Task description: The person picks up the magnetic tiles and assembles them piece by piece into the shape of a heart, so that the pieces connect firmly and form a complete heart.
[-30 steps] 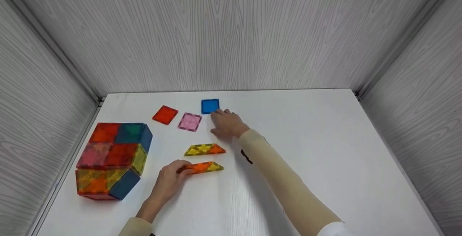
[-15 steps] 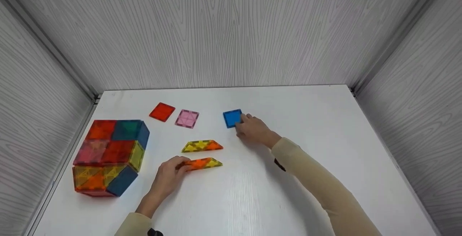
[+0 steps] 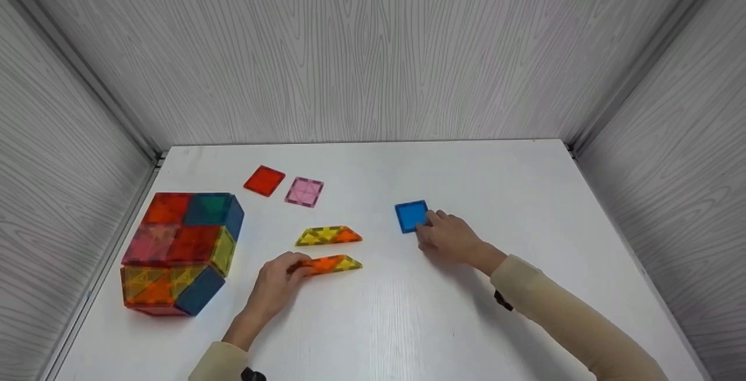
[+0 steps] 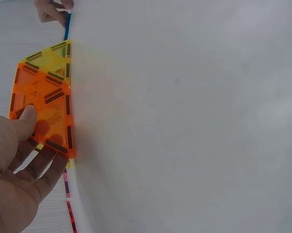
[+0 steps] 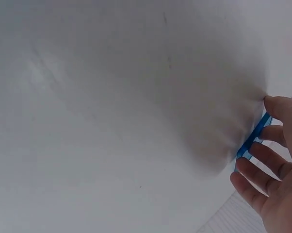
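Note:
My left hand pinches the left end of an orange and yellow trapezoid of magnetic tiles, which stands on its long edge. In the left wrist view the thumb lies on its orange face, with the fingers behind. My right hand holds a blue square magnetic tile by its right side, low over the table. Seen from the right wrist, thumb and fingers lie along the blue tile, partly covering it. Behind the left hand's trapezoid stands a second yellow and orange trapezoid, apart from both hands.
A built block of coloured magnetic tiles stands at the table's left. Toward the back lie a red square tile and a pink square tile. Grey wood-grain panels enclose the back and sides of the white table.
My right hand has brought the blue tile from the back of the table toward the right and nearer to me. The left hand and its trapezoid have stayed in place.

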A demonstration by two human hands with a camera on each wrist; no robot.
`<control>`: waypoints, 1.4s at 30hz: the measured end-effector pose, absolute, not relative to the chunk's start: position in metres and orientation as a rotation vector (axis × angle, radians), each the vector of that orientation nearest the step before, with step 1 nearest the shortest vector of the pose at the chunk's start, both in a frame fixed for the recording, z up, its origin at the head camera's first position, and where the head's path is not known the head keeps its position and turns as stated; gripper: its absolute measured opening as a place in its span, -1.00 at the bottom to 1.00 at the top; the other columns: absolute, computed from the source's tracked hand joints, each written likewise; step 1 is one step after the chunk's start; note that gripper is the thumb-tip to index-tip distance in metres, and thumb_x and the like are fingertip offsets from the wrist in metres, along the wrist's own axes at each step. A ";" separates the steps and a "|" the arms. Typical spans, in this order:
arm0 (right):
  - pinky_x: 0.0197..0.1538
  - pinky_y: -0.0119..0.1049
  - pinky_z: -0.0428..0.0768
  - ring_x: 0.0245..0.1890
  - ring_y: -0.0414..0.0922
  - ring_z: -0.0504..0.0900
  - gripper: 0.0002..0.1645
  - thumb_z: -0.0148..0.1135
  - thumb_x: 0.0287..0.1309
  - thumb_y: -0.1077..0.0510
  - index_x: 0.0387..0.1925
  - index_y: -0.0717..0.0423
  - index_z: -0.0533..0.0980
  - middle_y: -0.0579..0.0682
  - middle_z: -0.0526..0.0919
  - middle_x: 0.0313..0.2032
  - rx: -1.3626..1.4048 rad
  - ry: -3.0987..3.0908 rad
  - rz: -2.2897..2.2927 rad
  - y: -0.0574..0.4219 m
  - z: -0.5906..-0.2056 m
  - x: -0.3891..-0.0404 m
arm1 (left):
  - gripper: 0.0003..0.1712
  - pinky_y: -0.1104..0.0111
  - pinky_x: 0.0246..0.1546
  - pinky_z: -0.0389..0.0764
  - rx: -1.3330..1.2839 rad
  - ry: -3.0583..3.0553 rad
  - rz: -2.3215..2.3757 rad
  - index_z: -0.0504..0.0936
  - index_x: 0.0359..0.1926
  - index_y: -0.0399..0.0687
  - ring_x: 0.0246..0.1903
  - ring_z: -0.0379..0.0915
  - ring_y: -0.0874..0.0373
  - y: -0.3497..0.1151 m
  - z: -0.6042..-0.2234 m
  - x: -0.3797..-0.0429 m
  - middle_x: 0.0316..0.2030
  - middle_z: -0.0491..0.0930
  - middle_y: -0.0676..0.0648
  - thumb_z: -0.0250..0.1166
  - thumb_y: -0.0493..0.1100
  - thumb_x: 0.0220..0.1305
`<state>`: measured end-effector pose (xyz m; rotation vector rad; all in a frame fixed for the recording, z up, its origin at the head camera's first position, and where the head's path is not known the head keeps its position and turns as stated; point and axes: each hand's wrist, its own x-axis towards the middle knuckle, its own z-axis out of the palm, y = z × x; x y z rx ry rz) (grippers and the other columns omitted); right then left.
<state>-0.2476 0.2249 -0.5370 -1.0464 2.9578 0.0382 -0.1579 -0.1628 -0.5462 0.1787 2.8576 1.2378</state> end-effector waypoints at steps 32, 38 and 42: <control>0.30 0.13 0.65 0.19 0.05 0.67 -0.05 0.52 0.09 -0.32 0.40 -0.01 0.42 0.04 0.65 0.20 -0.785 2.783 -0.844 0.221 -0.535 -0.241 | -0.80 0.15 0.12 0.73 0.394 2.817 1.245 0.77 0.00 0.02 -0.09 0.62 0.16 -0.127 -0.544 -0.157 -0.10 0.77 0.03 0.41 -0.21 0.37; 0.33 0.09 0.63 0.19 0.04 0.69 -0.05 0.57 0.09 -0.22 0.39 0.11 0.43 0.04 0.69 0.20 -0.859 2.709 -1.025 0.219 -0.537 -0.229 | -0.86 0.27 -0.02 0.72 0.556 2.836 1.206 0.76 -0.06 -0.01 -0.18 0.60 0.20 -0.108 -0.544 -0.159 -0.17 0.75 0.02 0.40 -0.17 0.40; 0.31 0.03 0.67 0.22 0.04 0.68 -0.02 0.55 0.13 -0.23 0.43 0.14 0.40 0.05 0.65 0.25 -0.916 2.642 -1.041 0.216 -0.540 -0.222 | -0.89 0.31 -0.06 0.71 0.632 2.829 1.201 0.77 -0.09 -0.01 -0.20 0.61 0.21 -0.096 -0.546 -0.158 -0.19 0.75 0.02 0.40 -0.18 0.40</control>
